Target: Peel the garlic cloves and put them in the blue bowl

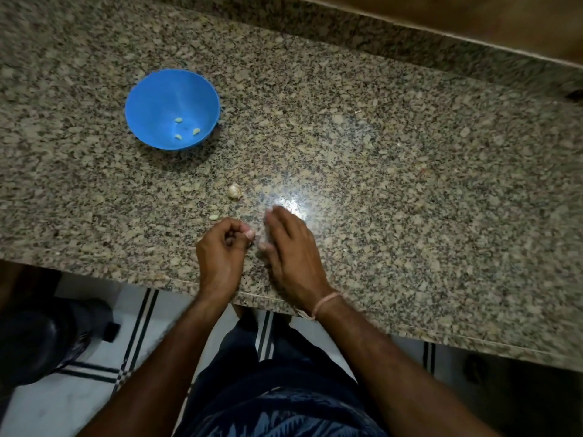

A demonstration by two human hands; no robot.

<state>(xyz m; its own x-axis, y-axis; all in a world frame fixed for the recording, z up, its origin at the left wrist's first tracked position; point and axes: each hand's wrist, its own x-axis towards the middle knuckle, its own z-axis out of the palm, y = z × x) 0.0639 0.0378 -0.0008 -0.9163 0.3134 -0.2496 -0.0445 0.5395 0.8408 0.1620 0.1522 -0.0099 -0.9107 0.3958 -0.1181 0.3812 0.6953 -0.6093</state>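
Left hand [225, 247] curled, thumb on fingers; clove inside or not, cannot tell. Right hand [290, 244] loose, fingers straight, blurred. Garlic [235, 191] on table [378, 152] just beyond hands, nearer left; axis unclear. Bowl [164, 89] farther ahead-left, holds three cloves [178, 120].

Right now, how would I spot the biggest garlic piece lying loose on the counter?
Start at the blue bowl on the granite counter and come toward the near edge, slightly right. The garlic piece lies there alone, whitish and lumpy, clearly bigger than the small pale clove nearer the left hand.
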